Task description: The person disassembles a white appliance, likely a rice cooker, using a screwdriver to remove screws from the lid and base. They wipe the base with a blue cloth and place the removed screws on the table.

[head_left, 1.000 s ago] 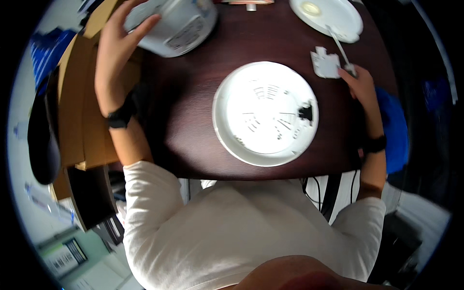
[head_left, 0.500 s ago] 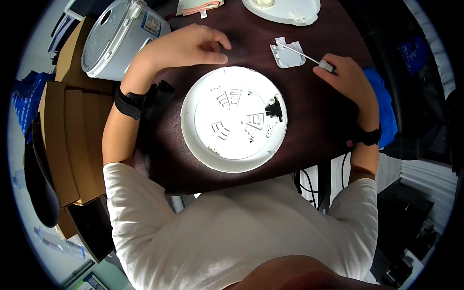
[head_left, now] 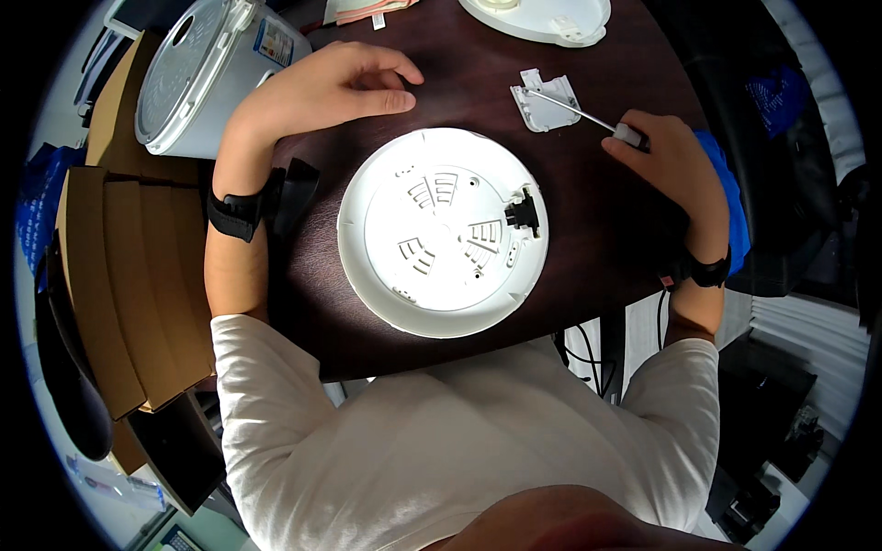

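Observation:
My right hand (head_left: 663, 151) grips a screwdriver (head_left: 628, 135) by its handle at the table's right side. Its thin metal shaft slants up and left, and the tip lies over a small white plastic cover (head_left: 549, 112). A round white shallow housing (head_left: 441, 303) rests in front of me, with slotted vents inside and a black connector (head_left: 522, 213) at its right edge. Above and left of the housing, my left hand (head_left: 335, 87) hovers over the table, fingers loosely bent, thumb apart and nothing held. Black bands circle both wrists.
A grey lidded bucket (head_left: 207, 87) stands at the left, behind brown cardboard boxes (head_left: 138, 285). At the far edge lie a folded cloth (head_left: 367, 7) and a round white lid-like part (head_left: 542, 23). Something blue (head_left: 721, 184) sits beside my right arm. Dark cables (head_left: 588, 354) hang below the table.
My left hand has shifted slightly left, away from the housing. My right hand still holds the screwdriver, its tip still at the small cover. The whole view has shifted a little.

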Demonstrator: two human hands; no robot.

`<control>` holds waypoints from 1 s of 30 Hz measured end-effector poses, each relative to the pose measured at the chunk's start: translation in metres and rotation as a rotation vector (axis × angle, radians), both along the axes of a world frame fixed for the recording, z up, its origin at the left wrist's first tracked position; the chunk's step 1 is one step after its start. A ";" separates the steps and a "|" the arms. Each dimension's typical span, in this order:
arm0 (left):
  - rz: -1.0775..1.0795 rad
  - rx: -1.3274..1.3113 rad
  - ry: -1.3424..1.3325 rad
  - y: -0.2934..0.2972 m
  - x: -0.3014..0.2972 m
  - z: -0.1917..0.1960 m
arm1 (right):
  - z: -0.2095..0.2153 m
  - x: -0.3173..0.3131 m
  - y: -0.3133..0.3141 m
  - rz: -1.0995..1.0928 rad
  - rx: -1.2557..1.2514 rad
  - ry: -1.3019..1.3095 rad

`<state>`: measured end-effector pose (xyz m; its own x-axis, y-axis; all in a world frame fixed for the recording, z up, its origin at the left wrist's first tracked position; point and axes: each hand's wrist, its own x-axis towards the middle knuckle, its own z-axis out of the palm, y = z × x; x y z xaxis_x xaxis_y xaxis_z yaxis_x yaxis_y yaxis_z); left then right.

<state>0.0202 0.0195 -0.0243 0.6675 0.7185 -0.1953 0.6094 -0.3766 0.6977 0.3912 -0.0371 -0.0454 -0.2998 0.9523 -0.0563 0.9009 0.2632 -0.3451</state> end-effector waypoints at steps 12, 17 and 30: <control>0.041 -0.028 0.002 -0.010 -0.013 -0.004 | -0.016 0.005 0.007 0.034 0.051 0.082; 0.078 0.025 0.084 -0.026 -0.017 -0.001 | -0.023 0.005 0.008 0.048 0.006 0.137; 0.118 -0.056 0.237 -0.036 -0.020 -0.017 | -0.035 0.018 0.005 -0.038 -0.051 0.057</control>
<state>-0.0003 -0.0162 -0.0412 0.5103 0.7724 -0.3781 0.7959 -0.2576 0.5478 0.4092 -0.0319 -0.0800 -0.2678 0.9594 -0.0889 0.8885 0.2102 -0.4080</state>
